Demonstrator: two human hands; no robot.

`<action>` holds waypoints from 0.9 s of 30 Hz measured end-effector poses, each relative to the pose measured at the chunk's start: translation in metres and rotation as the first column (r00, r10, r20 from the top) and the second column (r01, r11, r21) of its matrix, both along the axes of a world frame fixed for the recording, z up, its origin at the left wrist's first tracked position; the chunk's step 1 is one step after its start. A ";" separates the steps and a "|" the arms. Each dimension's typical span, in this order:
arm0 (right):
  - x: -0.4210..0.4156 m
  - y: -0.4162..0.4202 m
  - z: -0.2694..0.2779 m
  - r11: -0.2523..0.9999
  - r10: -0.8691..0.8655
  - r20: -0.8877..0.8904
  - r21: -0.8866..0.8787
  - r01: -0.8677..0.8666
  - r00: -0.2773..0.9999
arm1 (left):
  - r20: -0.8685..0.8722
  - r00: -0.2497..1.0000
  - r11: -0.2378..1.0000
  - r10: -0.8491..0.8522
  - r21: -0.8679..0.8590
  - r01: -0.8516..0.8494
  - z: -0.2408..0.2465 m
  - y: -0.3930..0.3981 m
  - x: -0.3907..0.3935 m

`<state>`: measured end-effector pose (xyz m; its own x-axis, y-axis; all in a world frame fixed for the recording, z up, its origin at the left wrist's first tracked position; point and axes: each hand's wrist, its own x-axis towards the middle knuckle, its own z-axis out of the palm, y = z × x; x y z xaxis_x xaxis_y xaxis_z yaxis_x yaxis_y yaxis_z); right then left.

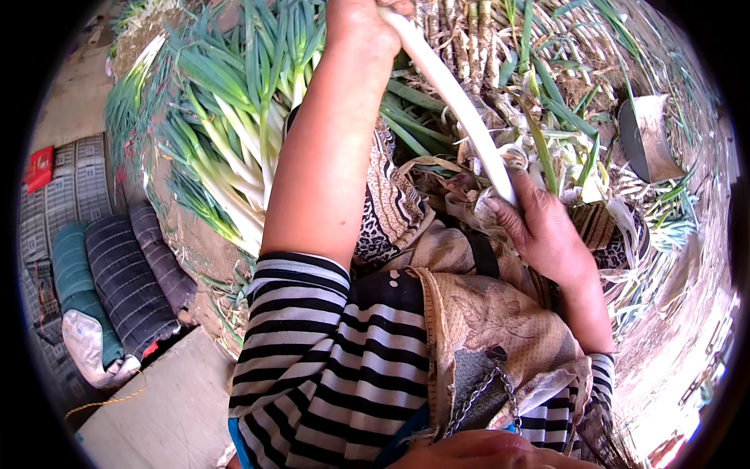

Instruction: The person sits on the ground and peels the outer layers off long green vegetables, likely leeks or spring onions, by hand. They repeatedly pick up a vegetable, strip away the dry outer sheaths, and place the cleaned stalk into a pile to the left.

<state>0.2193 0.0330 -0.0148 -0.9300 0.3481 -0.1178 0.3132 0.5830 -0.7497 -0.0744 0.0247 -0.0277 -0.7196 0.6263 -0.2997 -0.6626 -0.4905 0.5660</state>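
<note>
My left hand [366, 26], partly cut off by the top edge of the view, grips a large green onion [454, 102] by its upper part. The onion's peeled white stalk slants down to the right across my lap. At its lower end my right hand [542, 225] has thumb and fingers around the base. Loose skins and peeled leaves [577, 170] lie below and beyond the right hand. To the left of my left forearm rests a pile of green onions [246, 170] with white stalks and green leaves.
Unpeeled onion stalks [469, 41] with dry skins lie at the far side. A curved metal sheet [650, 138] stands at the right. Rolled quilted padding [129, 281] lies on stacked crates [79, 176] at the left, beside a concrete slab [164, 404]. Leaf scraps cover the ground.
</note>
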 end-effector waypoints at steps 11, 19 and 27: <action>0.026 -0.001 -0.017 0.434 -0.012 0.096 -0.896 0.092 0.995 | -0.022 0.999 0.999 -0.043 0.026 0.043 0.004 -0.021 0.008; 0.046 -0.016 -0.021 0.077 -0.243 0.181 -0.976 0.205 0.953 | 0.073 0.949 0.932 -0.308 0.226 0.285 -0.009 -0.009 0.002; 0.045 -0.020 -0.025 0.093 -0.080 0.087 -0.991 0.095 0.993 | -0.209 0.804 0.683 -0.557 0.436 0.586 0.013 -0.025 0.013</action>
